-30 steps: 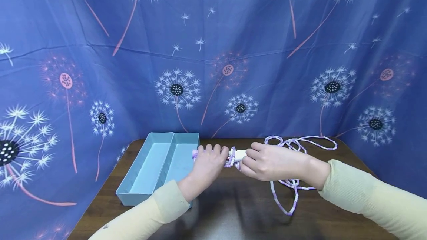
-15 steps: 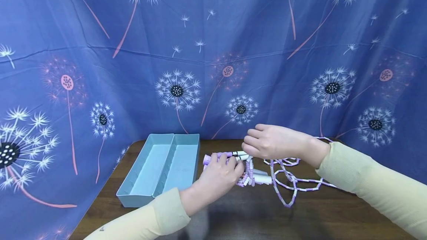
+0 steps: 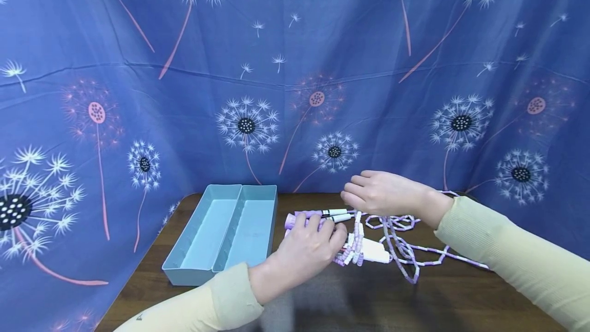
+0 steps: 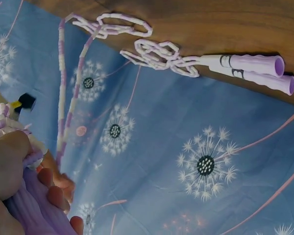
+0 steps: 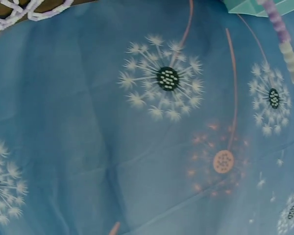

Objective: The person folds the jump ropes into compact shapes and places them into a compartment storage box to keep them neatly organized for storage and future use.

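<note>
Gripping a bundle of purple and white beaded rope, the left hand point(image 3: 308, 248) sits just right of the blue tray point(image 3: 221, 257), its fingers curled round the gathered loops and a purple handle, as the left wrist view also shows. The tray is a pale blue plastic box with 2 long compartments, standing on the left part of a dark wooden table point(image 3: 322, 301). The beaded jump rope point(image 3: 405, 250) trails from the left hand away from the tray, in loose tangles across the table. 2 purple and white handles point(image 3: 318, 215) lie side by side just right of the tray's far corner, touching each other (from the left wrist view it cannot be told whether they belong to the same rope as the bundle in the fist). The right hand point(image 3: 382, 193) hovers farther right of the tray, above the handles' white ends; its fingers are loosely bent and close together, and whether they pinch the rope cannot be told. Both arms wear pale yellow sleeves point(image 3: 507, 260). A blue cloth backdrop point(image 3: 295, 65) printed with dandelions hangs behind the tray.
</note>
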The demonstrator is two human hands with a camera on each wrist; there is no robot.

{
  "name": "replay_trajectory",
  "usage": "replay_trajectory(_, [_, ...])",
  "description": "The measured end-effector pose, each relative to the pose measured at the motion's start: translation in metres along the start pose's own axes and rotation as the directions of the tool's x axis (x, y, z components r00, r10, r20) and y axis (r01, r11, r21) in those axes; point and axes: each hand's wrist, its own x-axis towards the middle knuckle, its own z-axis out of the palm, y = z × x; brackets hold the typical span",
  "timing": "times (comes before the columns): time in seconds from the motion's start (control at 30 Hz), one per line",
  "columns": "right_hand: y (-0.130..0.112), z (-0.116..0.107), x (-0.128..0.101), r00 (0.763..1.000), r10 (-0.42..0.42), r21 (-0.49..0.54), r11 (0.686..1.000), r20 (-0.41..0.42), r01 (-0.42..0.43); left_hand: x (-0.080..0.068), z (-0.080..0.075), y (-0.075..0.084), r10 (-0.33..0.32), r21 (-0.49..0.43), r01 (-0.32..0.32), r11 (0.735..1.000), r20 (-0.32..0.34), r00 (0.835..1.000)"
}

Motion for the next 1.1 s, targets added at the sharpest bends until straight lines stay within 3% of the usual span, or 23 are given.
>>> replay_trajectory(0.23, [-0.005,0.015,-0.005,0.996,0.023,0.033,0.999,-0.09,-0.02,0.004,-0.006,-0.002,-0.025,-0.03,0.025,0.999,-0.023,0.999])
replay_trajectory(0.6, [-0.026,0.034,-0.002,0.965,0.19,0.035,0.982,-0.179,-0.186,0.005,-0.008,-0.007,-0.122,-0.072,0.122,0.99,0.01,0.992])
replay_trajectory(0.77, [-0.038,0.044,-0.003,0.952,0.266,0.051,0.964,-0.151,-0.261,0.005,-0.008,-0.013,-0.14,-0.077,0.141,0.987,0.022,0.99])
replay_trajectory(0.87, [-0.046,0.049,-0.009,0.929,0.359,0.174,0.924,-0.094,-0.34,0.006,-0.008,-0.017,-0.169,-0.087,0.172,0.981,0.038,0.985])
replay_trajectory(1.0, [-0.058,0.057,-0.017,0.869,0.493,0.374,0.812,-0.029,-0.448,0.007,-0.007,-0.021,-0.2,-0.083,0.205,0.975,0.059,0.978])
replay_trajectory(1.1, [-0.069,0.059,-0.021,0.834,0.552,0.411,0.763,-0.013,-0.499,0.007,-0.003,-0.02,-0.196,-0.079,0.201,0.976,0.074,0.978])
